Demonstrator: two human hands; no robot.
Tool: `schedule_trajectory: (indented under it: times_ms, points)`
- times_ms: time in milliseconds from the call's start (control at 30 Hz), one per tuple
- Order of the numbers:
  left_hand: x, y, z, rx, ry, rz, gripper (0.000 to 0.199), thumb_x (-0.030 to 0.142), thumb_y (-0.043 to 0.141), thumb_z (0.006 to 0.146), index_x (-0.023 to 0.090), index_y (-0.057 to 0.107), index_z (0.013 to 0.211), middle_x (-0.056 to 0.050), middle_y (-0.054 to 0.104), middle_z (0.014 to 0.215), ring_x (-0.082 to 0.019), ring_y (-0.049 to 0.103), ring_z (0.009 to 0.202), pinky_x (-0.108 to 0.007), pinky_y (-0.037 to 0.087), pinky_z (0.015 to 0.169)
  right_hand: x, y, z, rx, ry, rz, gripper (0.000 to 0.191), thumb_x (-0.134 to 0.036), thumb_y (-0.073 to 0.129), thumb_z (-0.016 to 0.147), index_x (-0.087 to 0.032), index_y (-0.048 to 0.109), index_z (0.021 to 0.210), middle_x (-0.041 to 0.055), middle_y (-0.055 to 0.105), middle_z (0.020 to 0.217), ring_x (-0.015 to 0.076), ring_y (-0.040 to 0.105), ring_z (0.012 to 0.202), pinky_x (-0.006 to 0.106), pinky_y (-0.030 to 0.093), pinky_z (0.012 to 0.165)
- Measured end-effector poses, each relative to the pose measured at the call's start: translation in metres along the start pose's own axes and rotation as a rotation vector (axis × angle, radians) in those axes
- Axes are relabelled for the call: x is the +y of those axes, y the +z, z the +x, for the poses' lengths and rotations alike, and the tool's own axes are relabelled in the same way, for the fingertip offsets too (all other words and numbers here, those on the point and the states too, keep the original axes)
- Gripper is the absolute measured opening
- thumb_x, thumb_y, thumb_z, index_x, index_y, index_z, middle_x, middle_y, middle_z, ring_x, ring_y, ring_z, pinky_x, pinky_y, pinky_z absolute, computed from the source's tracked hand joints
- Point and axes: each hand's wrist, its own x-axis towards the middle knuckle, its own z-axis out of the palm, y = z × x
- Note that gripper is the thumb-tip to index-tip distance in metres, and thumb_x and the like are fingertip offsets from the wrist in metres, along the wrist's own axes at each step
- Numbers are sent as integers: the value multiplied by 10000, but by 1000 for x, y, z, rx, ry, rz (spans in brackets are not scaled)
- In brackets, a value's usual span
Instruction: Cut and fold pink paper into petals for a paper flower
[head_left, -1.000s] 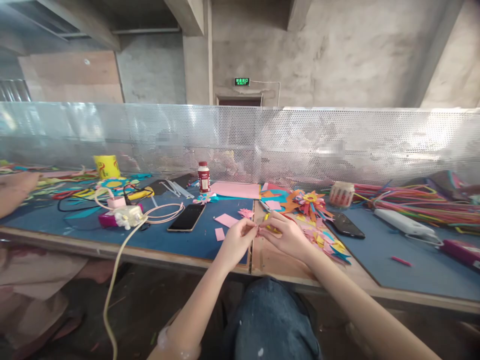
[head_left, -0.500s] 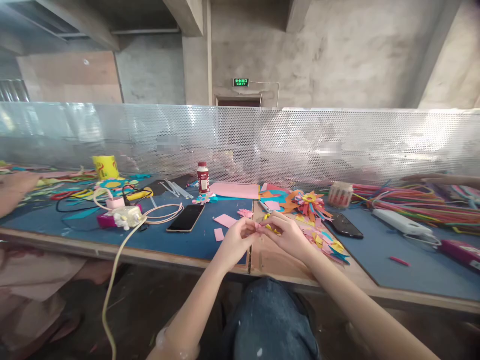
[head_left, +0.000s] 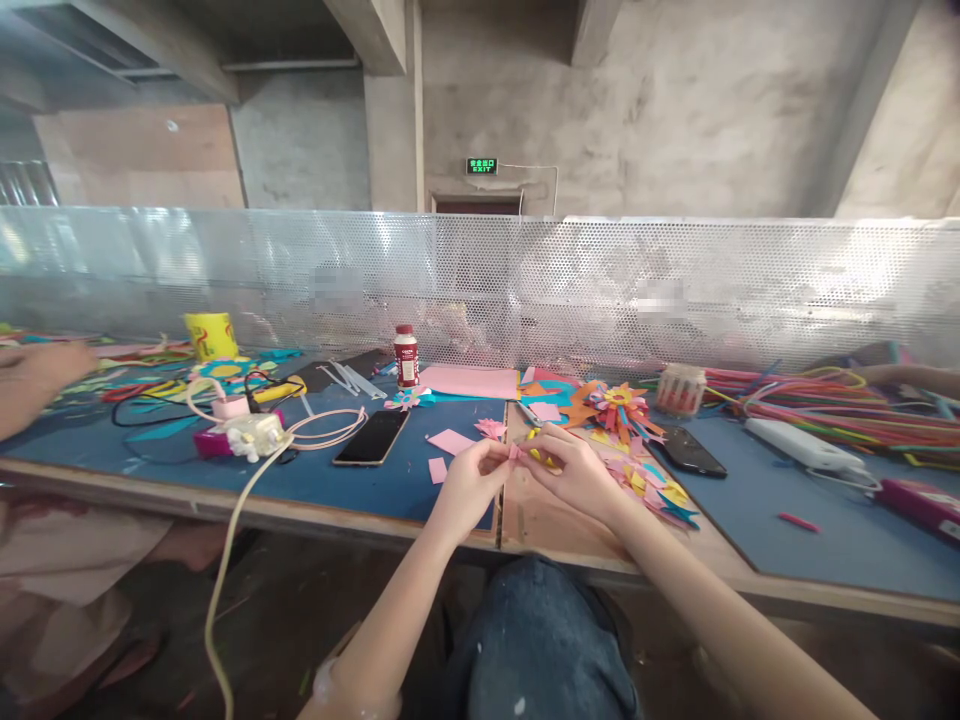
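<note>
A small piece of pink paper point(head_left: 515, 453) is pinched between my two hands above the table's front edge. My left hand point(head_left: 474, 482) grips it from the left, fingers closed. From the other side my right hand point(head_left: 574, 470) holds it, also with closed fingers. Just beyond them lies a pink paper flower point(head_left: 490, 428). Left of my hands are a pink paper rectangle point(head_left: 450, 441) and a smaller pink square point(head_left: 437, 470). Yellow-handled scissors point(head_left: 534, 433) are partly hidden behind my right hand. Cut paper scraps point(head_left: 652, 483) are heaped to its right.
A dark phone point(head_left: 373, 437) and a red bottle point(head_left: 406, 356) stand left of centre, near a power strip point(head_left: 247, 435) with cables. A second phone point(head_left: 690, 451) and a white glue gun point(head_left: 802, 444) lie right. Co-workers' hands point(head_left: 45, 378) show at both sides.
My fingers have shifted slightly around the pink paper, and more of it shows between them. The co-workers' hands at both edges have moved a little.
</note>
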Motion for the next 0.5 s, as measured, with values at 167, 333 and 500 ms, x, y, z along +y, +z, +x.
schedule_trajectory:
  times_ms: [167, 333, 500]
  points:
    - [1, 0, 0, 9, 7, 30, 236, 351, 565, 752, 155, 614, 873, -52, 658, 853, -181, 600, 803, -302, 467, 755, -1, 1, -1, 14, 0, -10, 136, -243, 514, 815, -201, 635, 858, 36, 571, 758, 120, 523, 641, 243, 419, 603]
    - [1, 0, 0, 31, 14, 59, 235, 359, 563, 749, 157, 617, 856, -51, 657, 831, -183, 603, 793, -304, 470, 747, -2, 2, -1, 29, 6, -32, 136, -263, 523, 808, -199, 633, 855, 38, 569, 761, 119, 524, 640, 240, 417, 606]
    - [1, 0, 0, 36, 23, 82, 231, 357, 562, 748, 165, 627, 859, -50, 658, 846, -183, 600, 799, -304, 467, 747, -1, 1, -1, 4, 16, -59, 130, -271, 537, 802, -201, 627, 863, 36, 567, 773, 121, 535, 661, 234, 415, 621]
